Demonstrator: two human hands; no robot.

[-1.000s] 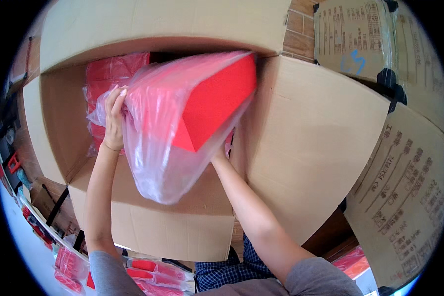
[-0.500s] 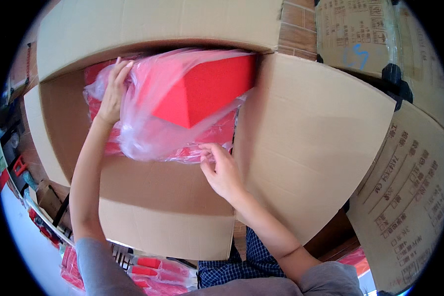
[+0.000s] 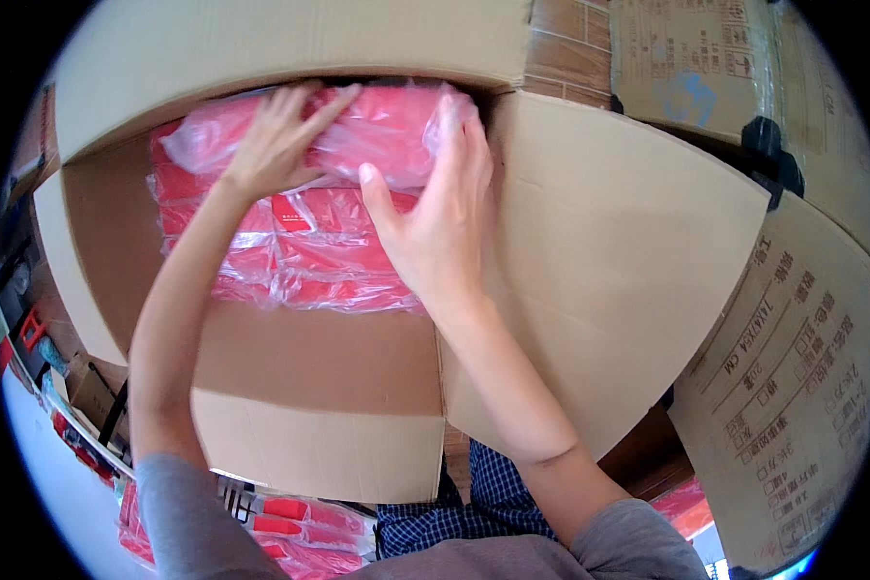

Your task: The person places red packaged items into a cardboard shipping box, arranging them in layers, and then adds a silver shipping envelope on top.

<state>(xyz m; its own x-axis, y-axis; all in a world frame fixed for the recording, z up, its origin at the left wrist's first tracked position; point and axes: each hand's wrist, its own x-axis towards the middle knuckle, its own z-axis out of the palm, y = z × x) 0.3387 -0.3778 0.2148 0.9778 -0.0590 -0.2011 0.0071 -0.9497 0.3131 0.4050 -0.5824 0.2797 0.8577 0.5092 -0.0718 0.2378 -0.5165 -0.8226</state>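
Note:
A red box in a clear plastic bag [image 3: 382,126] lies along the far wall inside an open cardboard carton [image 3: 329,353]. My left hand [image 3: 278,145] rests on its left half, fingers spread and open. Against its right end lies my right hand [image 3: 445,217], open, with fingers stretched along the plastic and the thumb held apart toward the left. Nearer me in the carton, several red packages in clear plastic [image 3: 324,246] lie side by side, partly covered by the bagged box and my hands.
The carton's wide right flap [image 3: 614,251] and near flap [image 3: 319,445] are folded outward. Printed cardboard cartons [image 3: 773,406] stand at the right. Below the near flap, more red plastic-wrapped packages [image 3: 309,532] show by my legs.
The bagged box has gone from tilted and raised to lying flat along the far wall. My left hand has moved right onto it, and my right hand up to its right end.

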